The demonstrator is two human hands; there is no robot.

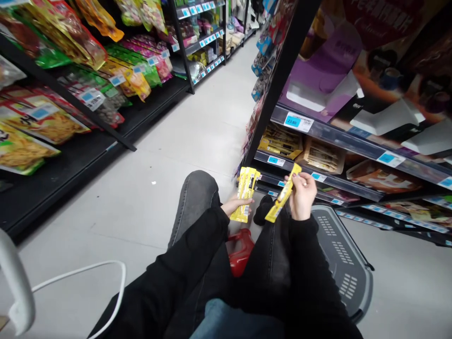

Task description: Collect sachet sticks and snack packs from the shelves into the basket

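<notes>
Several yellow stick sachets (243, 190) are held upright in a bunch by my left hand (237, 204), its thumb lying across their front. A single yellow stick sachet (282, 197) is pinched near its upper end by my right hand (302, 194), tilted with its lower end towards the left. The two hands are apart, over my knees. Just beyond my right hand, an open box of similar yellow sachets (278, 141) stands on a low shelf, beside a tray of pale packets (323, 157).
A grey basket (339, 254) stands on the floor at my right. Between my legs is a red plastic object (242, 252). Shelves of bagged snacks (130, 82) line the left side, across the aisle floor (201, 132). A white cable (84, 268) loops at lower left.
</notes>
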